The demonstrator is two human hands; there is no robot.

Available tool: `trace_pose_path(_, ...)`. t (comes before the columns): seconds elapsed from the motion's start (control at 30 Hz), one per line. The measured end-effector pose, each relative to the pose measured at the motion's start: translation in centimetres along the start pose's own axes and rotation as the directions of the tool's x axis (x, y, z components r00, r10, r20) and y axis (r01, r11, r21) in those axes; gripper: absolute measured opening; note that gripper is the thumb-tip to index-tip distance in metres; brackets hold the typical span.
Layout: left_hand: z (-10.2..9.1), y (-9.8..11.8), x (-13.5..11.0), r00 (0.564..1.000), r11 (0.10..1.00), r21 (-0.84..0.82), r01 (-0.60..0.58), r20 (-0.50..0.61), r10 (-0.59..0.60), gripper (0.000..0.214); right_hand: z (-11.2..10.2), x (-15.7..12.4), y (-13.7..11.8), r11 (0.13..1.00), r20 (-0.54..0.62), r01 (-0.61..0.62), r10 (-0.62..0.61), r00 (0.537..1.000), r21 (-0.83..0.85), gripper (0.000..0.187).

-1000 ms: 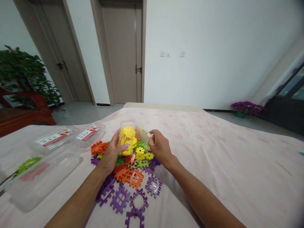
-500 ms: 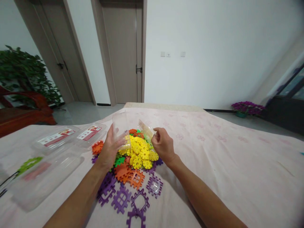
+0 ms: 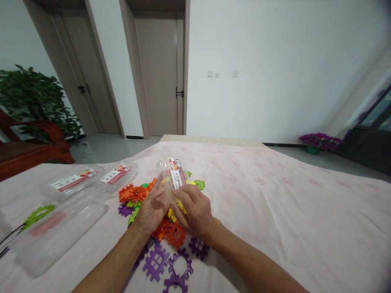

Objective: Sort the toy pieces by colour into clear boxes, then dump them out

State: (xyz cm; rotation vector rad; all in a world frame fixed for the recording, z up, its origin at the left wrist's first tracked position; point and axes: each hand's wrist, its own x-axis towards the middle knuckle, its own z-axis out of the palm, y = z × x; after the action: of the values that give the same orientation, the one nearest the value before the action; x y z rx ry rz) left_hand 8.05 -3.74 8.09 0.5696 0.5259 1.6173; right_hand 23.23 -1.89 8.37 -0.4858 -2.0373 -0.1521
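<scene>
My left hand (image 3: 152, 212) and my right hand (image 3: 194, 212) are both closed round a small clear plastic box (image 3: 171, 176) with a red and white label, held just above a pile of toy pieces (image 3: 159, 232). The pile holds orange, purple, green and yellow interlocking plastic pieces spread on the pink cloth (image 3: 275, 203). Yellow pieces show under my fingers. Purple square frames (image 3: 155, 261) lie nearest me.
Two clear lids or boxes with red labels (image 3: 91, 177) lie to the left of the pile. A larger clear box (image 3: 58, 228) sits nearer me on the left, with a green piece (image 3: 36, 214) beside it. Doors, a plant and a red chair stand beyond.
The yellow pieces have spilled from the clear box onto the pile. My hands have come together, and the box and its lid now sit joined between them.
</scene>
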Motion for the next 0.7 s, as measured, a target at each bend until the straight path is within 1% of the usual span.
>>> trace_pose_path(0.1, -0.1, 0.0, 0.1, 0.999, 0.999, 0.040, 0.021, 0.026, -0.023, 0.058, 0.4, -0.2, -0.1, 1.000, 0.015, 0.023, -0.023, 1.000, 0.006, 0.017)
trace_pose_path(0.17, -0.1, 0.2, 0.2, 0.999, 0.995, 0.095, 0.039, 0.021, -0.041, 0.059, 0.6, -0.3, 0.0, 1.000, 0.032, 0.020, -0.020, 0.999, -0.009, 0.016)
trace_pose_path(0.3, -0.1, 1.1, 0.1, 0.998, 0.948, 0.315, 0.047, -0.048, -0.034, 0.076, 0.9, -0.4, 0.3, 0.998, 0.089, 0.036, -0.040, 0.995, 0.045, 0.015)
trace_pose_path(0.4, -0.4, 1.9, 0.2, 0.999, 0.895, 0.445, 0.035, -0.030, -0.024, 0.085, 1.1, -0.5, 0.6, 0.991, 0.142, 0.038, -0.057, 0.988, 0.131, 0.016)
trace_pose_path(0.47, -0.7, 2.3, 0.5, 1.000, 0.867, 0.498, -0.011, -0.019, 0.024, 0.083, 1.2, -0.6, 0.9, 0.975, 0.138, -0.006, -0.025, 0.990, 0.223, 0.017)
trace_pose_path(0.5, -0.9, 2.4, 0.6, 0.998, 0.853, 0.521, -0.031, -0.027, 0.053, 0.081, 1.2, -0.6, 1.2, 0.962, 0.108, -0.049, 0.021, 0.994, 0.268, 0.018)
trace_pose_path(0.53, -1.1, 2.5, 0.8, 0.996, 0.841, 0.539, -0.044, -0.042, 0.079, 0.079, 1.2, -0.5, 1.6, 0.948, 0.057, -0.108, 0.095, 0.994, 0.301, 0.018)
trace_pose_path(0.57, -1.3, 2.5, 1.0, 0.994, 0.833, 0.551, -0.050, -0.057, 0.097, 0.077, 1.2, -0.5, 2.2, 0.929, -0.002, -0.186, 0.197, 0.980, 0.320, 0.018)
trace_pose_path(0.6, -1.5, 2.5, 1.1, 0.992, 0.831, 0.554, -0.051, -0.067, 0.106, 0.075, 1.2, -0.4, 2.8, 0.903, -0.059, -0.282, 0.317, 0.947, 0.326, 0.018)
trace_pose_path(0.63, -1.6, 2.4, 1.2, 0.991, 0.835, 0.548, -0.049, -0.074, 0.107, 0.074, 1.2, -0.3, 3.6, 0.864, -0.105, -0.385, 0.438, 0.893, 0.326, 0.019)
trace_pose_path(0.67, -1.7, 2.3, 1.2, 0.992, 0.844, 0.535, -0.043, -0.077, 0.099, 0.074, 1.2, -0.2, 4.3, 0.811, -0.127, -0.484, 0.546, 0.828, 0.330, 0.024)
trace_pose_path(0.7, -1.7, 2.1, 1.2, 0.993, 0.855, 0.517, -0.036, -0.074, 0.087, 0.074, 1.1, -0.1, 5.1, 0.744, -0.105, -0.570, 0.635, 0.765, 0.349, 0.033)
